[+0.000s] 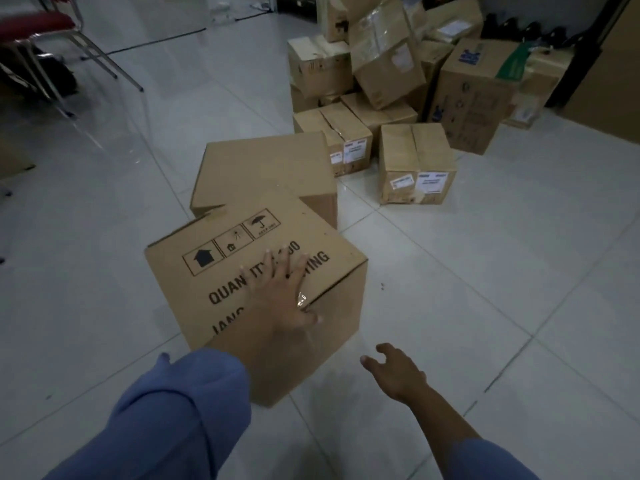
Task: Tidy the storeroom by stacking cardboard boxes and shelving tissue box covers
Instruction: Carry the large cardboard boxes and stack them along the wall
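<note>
A large cardboard box [221, 271] with black print and handling symbols stands on the tiled floor just in front of me. My left hand [287, 296] lies flat on its top near the right edge, fingers spread, thumb hooked over the edge. My right hand [394, 370] hovers open above the floor to the right of the box, touching nothing. A second plain large box [266, 168] stands right behind the first. No tissue box cover is in view.
A jumbled heap of cardboard boxes [388, 64] fills the far right, with two small labelled boxes [417, 164] in front of it. A red-seated metal chair [41, 32] stands at the far left. Dark items line the back wall.
</note>
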